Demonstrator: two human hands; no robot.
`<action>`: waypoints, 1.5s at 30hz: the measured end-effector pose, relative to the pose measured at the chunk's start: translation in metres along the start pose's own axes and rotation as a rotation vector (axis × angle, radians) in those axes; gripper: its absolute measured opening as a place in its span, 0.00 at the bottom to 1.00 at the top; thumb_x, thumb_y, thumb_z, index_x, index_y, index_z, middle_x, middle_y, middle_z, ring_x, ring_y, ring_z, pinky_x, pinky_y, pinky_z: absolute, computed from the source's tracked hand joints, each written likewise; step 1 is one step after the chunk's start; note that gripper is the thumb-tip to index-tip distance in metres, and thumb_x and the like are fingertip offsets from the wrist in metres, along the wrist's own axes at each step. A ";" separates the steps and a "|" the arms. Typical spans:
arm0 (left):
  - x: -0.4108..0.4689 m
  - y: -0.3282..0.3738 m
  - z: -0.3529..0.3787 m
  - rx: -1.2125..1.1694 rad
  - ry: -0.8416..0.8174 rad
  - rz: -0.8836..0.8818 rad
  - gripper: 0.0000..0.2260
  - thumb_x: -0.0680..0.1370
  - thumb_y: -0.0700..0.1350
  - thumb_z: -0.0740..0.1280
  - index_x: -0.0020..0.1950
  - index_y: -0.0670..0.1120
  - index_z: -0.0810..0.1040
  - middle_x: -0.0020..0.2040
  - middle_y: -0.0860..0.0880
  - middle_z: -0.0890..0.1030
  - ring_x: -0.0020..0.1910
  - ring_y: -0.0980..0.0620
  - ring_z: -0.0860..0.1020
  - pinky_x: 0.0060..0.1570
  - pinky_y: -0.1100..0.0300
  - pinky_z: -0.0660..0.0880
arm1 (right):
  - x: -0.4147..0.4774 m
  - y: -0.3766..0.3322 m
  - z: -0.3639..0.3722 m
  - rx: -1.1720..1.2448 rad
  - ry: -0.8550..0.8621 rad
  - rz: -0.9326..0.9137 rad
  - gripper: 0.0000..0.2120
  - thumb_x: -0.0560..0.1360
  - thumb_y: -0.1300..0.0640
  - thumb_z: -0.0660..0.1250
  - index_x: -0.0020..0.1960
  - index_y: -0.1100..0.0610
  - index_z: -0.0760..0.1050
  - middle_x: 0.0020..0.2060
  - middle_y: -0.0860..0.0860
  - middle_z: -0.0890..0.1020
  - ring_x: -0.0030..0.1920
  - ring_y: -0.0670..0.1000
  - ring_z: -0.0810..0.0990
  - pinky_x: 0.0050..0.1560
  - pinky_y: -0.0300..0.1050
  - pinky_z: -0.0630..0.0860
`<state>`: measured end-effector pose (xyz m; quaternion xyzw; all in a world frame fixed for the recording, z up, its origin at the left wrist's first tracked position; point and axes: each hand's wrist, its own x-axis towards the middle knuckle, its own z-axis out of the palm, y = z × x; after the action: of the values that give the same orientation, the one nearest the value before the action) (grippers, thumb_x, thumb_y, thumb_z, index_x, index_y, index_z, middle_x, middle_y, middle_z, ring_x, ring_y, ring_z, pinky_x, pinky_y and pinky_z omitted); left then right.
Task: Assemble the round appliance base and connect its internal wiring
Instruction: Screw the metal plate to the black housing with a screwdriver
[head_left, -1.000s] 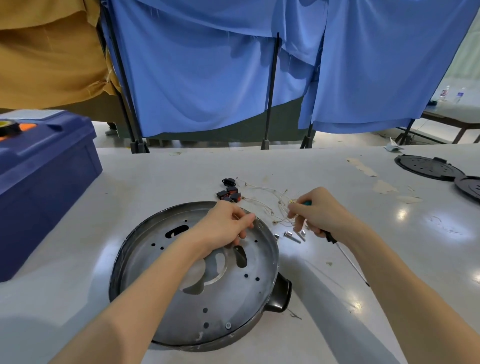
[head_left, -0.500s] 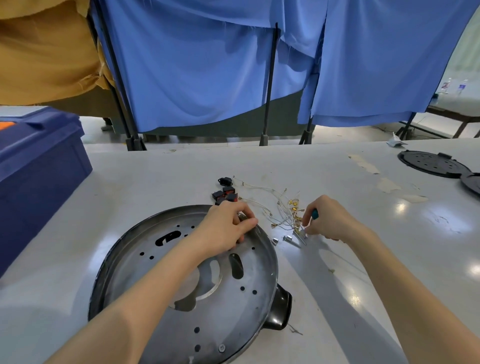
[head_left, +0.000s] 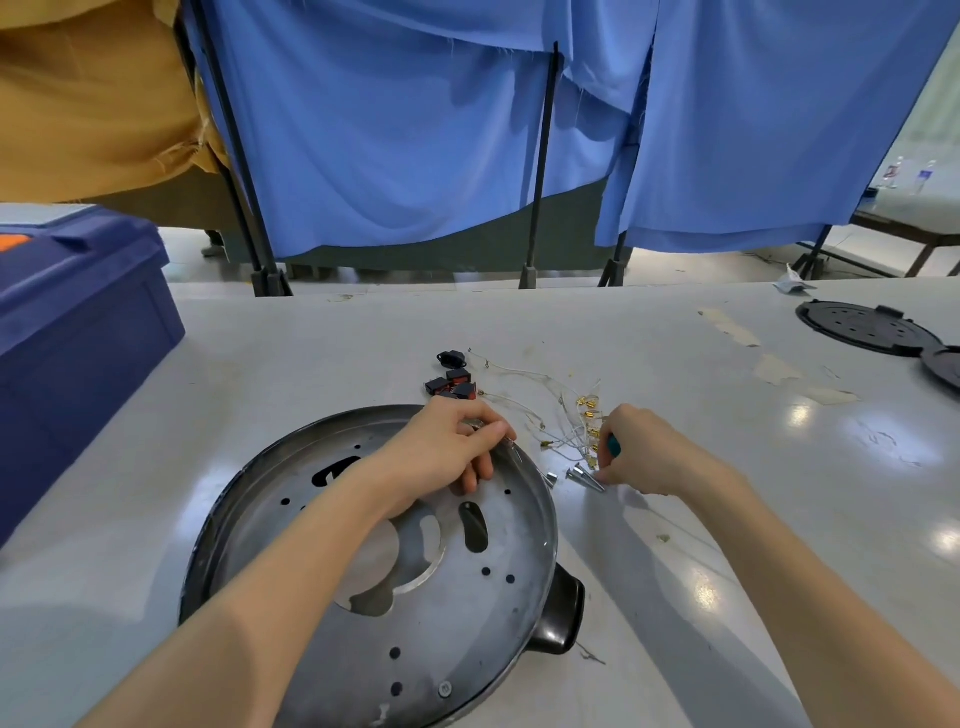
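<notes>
round base (head_left: 457, 613) sits low-centre on the table (head_left: 727, 519), its black handle (head_left: 561, 618) at 4 o'clock. l hand (head_left: 441, 457) pinches a thin metal bit (head_left: 510, 443) at the rim's 1 o'clock, same as 1 s ago. the change is on the r: r hand (head_left: 649, 457) has dropped to the table at 2 o'clock off the base. screwdriver (head_left: 614, 446) is tucked in the palm w/ only the teal grip showing, shaft hidden now. fingertips are at the silver sleeves (head_left: 584, 475) beside the wires (head_left: 566, 415). prob fetching a part, so wiring looks unstarted. switches (head_left: 452, 384) lie loose at 12 o'clock.
</notes>
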<state>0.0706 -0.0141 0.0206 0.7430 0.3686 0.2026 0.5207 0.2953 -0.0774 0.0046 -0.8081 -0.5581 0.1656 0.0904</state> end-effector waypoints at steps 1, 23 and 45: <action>0.000 0.000 0.000 -0.001 -0.001 -0.003 0.09 0.82 0.45 0.62 0.51 0.44 0.81 0.29 0.47 0.77 0.25 0.53 0.72 0.27 0.64 0.71 | 0.000 0.000 0.001 -0.015 -0.007 -0.005 0.06 0.69 0.65 0.72 0.38 0.60 0.76 0.30 0.52 0.76 0.26 0.49 0.72 0.29 0.39 0.68; -0.020 0.028 0.019 0.173 0.229 0.342 0.08 0.70 0.46 0.77 0.48 0.52 0.86 0.46 0.52 0.77 0.41 0.57 0.77 0.42 0.69 0.69 | -0.039 -0.036 -0.036 0.968 -0.137 -0.303 0.11 0.73 0.68 0.71 0.54 0.61 0.77 0.35 0.57 0.82 0.28 0.53 0.78 0.26 0.38 0.72; -0.026 0.034 0.024 0.523 0.382 0.500 0.05 0.74 0.46 0.73 0.48 0.47 0.85 0.43 0.52 0.76 0.42 0.52 0.77 0.53 0.48 0.72 | -0.041 -0.035 -0.028 1.030 -0.231 -0.310 0.08 0.69 0.60 0.73 0.42 0.65 0.81 0.35 0.59 0.82 0.26 0.51 0.77 0.23 0.38 0.70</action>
<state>0.0814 -0.0552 0.0450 0.8661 0.3058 0.3564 0.1711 0.2623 -0.1015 0.0488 -0.5441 -0.5236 0.4899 0.4357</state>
